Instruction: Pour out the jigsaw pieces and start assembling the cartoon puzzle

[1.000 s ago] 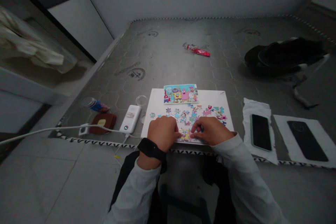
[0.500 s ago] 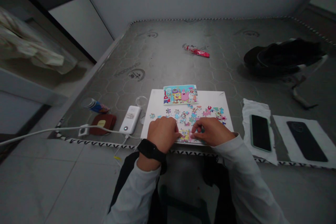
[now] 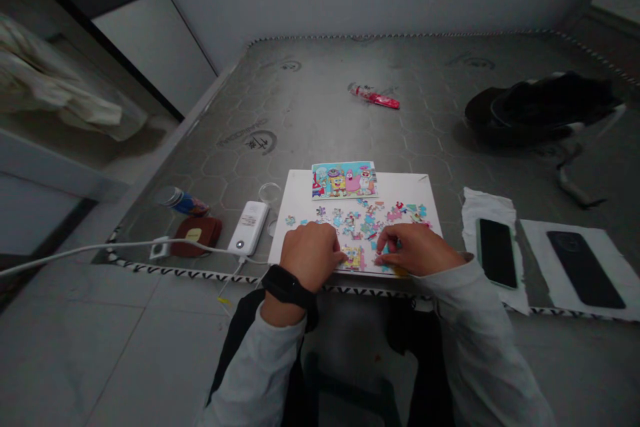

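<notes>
Yellow puzzle (image 3: 354,258), long axis left to right, lying between left hand (image 3: 310,253), closer, and right hand (image 3: 419,250), just beside; fingers apart or together, indiscernible at both.

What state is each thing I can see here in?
Puzzle: partly assembled
Other pieces: spread out
Picture card: flat, face up
White board: lying flat
Green-edged phone: screen dark, face up
Power bank: cable plugged in
Watch: worn
Left hand: fingers bent
Right hand: fingers curled
</notes>
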